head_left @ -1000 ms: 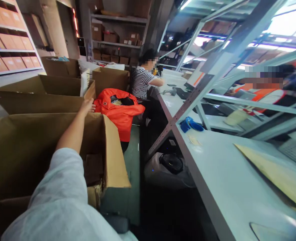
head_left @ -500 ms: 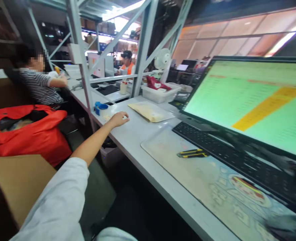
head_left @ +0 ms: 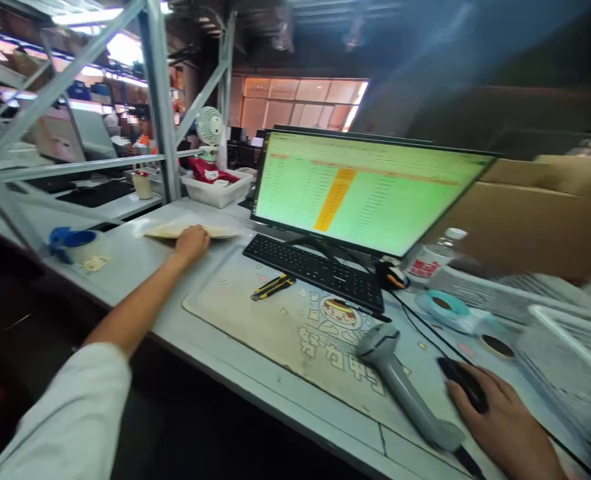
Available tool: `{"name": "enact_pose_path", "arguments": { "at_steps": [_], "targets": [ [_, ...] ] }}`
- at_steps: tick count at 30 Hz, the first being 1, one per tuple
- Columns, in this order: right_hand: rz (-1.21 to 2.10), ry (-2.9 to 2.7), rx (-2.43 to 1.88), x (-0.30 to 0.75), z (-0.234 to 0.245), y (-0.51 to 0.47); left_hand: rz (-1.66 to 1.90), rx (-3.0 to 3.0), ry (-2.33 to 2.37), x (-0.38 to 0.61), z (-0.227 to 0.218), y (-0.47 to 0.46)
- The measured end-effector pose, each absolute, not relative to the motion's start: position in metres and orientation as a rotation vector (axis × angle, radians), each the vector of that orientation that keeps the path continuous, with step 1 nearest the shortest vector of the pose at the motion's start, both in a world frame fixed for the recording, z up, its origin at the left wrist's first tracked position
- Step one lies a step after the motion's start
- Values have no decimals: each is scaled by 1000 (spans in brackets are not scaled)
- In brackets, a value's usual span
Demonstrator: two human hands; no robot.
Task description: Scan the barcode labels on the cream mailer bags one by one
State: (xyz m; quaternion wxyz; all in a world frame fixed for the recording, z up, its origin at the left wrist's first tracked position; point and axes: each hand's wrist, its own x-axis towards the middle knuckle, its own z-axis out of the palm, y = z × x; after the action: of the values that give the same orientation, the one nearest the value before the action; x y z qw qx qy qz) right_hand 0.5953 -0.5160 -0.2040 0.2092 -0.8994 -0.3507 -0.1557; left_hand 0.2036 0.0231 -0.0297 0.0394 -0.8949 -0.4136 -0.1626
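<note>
My left hand [head_left: 193, 244] reaches forward over the desk, its fingers curled on the near edge of a flat, pale yellow packet [head_left: 168, 231]. The fingertips are partly hidden. On the right, my right hand [head_left: 508, 420] wraps round a black computer mouse [head_left: 468, 387]. A grey barcode scanner [head_left: 408, 393] lies just left of that hand. Between both hands, a yellow and black utility knife [head_left: 274, 287] rests on the printed desk mat [head_left: 255, 327], in front of the keyboard [head_left: 315, 270].
A monitor [head_left: 295, 180] stands behind the keyboard. Tape rolls [head_left: 443, 303], a clear bottle [head_left: 435, 257] and white baskets [head_left: 570, 360] crowd the right side. Blue tape [head_left: 73, 243] sits far left by the metal frame [head_left: 155, 100]. A basket [head_left: 220, 191] holds a red bag.
The view has swung right, bringing my right hand on the mouse into sight. My left hand has moved from bare desk onto the packet.
</note>
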Motion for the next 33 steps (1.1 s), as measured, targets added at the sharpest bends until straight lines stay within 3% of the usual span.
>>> {"name": "enact_pose_path", "arguments": {
  "at_steps": [4, 10, 13, 23, 33],
  "targets": [
    [-330, -851, -2523, 584, -200, -515, -712, -2679, -1107, 179, -43, -78],
    [-329, -830, -2591, 580, -199, -516, -743, -3133, -503, 194, -160, -264],
    [-393, -864, -2581, 578, -199, -516, -646, -3247, -321, 221, -189, -306],
    [-328, -874, -2622, 560, -185, -511, -330, -3383, -15, 219, -142, -302],
    [-388, -923, -2592, 544, -176, -506, -334, -3350, -144, 190, -158, -328]
  ]
}}
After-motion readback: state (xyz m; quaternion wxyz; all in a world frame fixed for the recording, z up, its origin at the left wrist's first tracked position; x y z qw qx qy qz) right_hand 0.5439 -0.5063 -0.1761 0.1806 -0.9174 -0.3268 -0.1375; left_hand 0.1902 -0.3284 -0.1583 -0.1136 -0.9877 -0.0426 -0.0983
